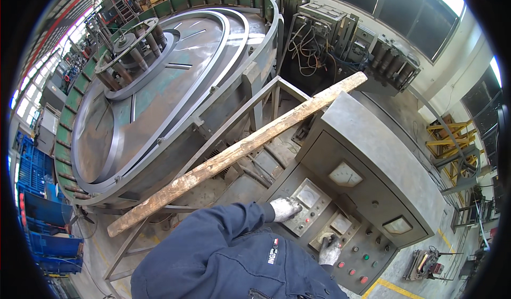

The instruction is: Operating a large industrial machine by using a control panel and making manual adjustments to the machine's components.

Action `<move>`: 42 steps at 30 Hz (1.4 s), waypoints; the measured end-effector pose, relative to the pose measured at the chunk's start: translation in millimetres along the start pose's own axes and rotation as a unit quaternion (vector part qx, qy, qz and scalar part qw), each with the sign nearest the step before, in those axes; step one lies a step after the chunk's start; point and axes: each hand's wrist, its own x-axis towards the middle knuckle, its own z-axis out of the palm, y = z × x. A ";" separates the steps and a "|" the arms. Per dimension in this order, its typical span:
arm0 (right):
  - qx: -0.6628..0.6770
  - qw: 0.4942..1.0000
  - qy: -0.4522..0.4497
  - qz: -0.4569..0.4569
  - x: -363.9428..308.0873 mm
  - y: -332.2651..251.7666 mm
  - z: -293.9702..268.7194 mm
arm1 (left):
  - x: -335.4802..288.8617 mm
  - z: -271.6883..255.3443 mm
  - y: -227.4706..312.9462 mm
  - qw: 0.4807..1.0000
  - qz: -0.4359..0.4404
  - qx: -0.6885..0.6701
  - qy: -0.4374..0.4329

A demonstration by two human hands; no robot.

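My left hand (286, 209), in a white knitted glove, is at the left edge of a light control panel (307, 197) with a gauge and small knobs. Its fingers are curled in against the panel, and what they grip is hidden. My right hand (330, 249), gloved too, with dark-looking fingertips, is closed at the lower edge of a second similar panel (341, 224). Whatever is between its fingers is too small to name. Both panels sit on the sloping face of a grey control console (372, 155), which also carries red push buttons (352, 272) and a green button (365, 257).
A long, worn wooden beam (239, 150) lies slantwise past the console over a metal frame (274, 94). Beyond it is a large round machine table (186, 59) with a green rim. Cabled machinery (319, 33) stands behind; yellow metal stands (450, 142) are at the right.
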 end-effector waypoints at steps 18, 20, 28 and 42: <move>-0.014 1.000 0.004 -0.015 -2.1 7.2 4.0 | -0.1 2.5 -0.4 1.000 -0.013 0.018 -0.011; -0.008 1.000 0.008 -0.012 -1.6 5.6 3.2 | -0.5 1.3 0.7 1.000 -0.018 0.016 -0.012; 0.005 1.000 -0.005 0.012 -2.3 -6.7 -3.5 | -3.1 -1.3 3.0 1.000 -0.003 -0.001 0.028; 0.004 1.000 0.019 -0.009 -4.3 7.2 7.3 | -0.6 -1.1 2.8 1.000 -0.001 0.023 0.000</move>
